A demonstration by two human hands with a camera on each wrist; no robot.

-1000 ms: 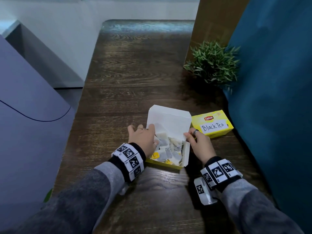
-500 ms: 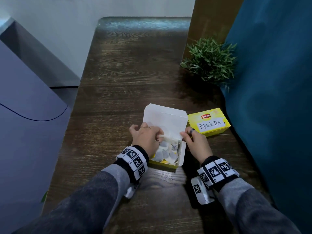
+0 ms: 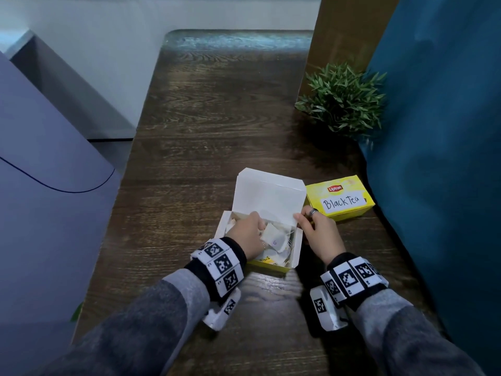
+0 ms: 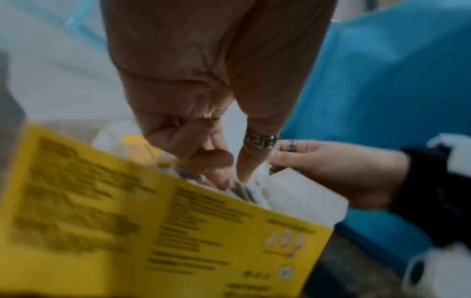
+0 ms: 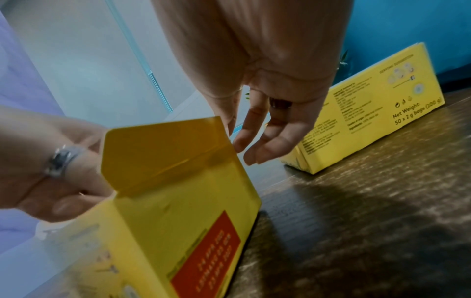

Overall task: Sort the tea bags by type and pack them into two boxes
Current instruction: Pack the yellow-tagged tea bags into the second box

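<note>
With the closed Black Tea box (image 3: 341,197) just beside it, the open box (image 3: 295,246) of tea bags (image 3: 275,237) is being packed: left hand (image 3: 248,234) presses bags down with curled fingers, right hand (image 3: 317,230) pinches the lid (image 3: 268,196), which seemingly needs folding shut next.

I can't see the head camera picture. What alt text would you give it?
A person's left hand reaches into an open yellow box of tea bags while the right hand steadies it. A closed box labelled Black Tea sits beside it.
</note>
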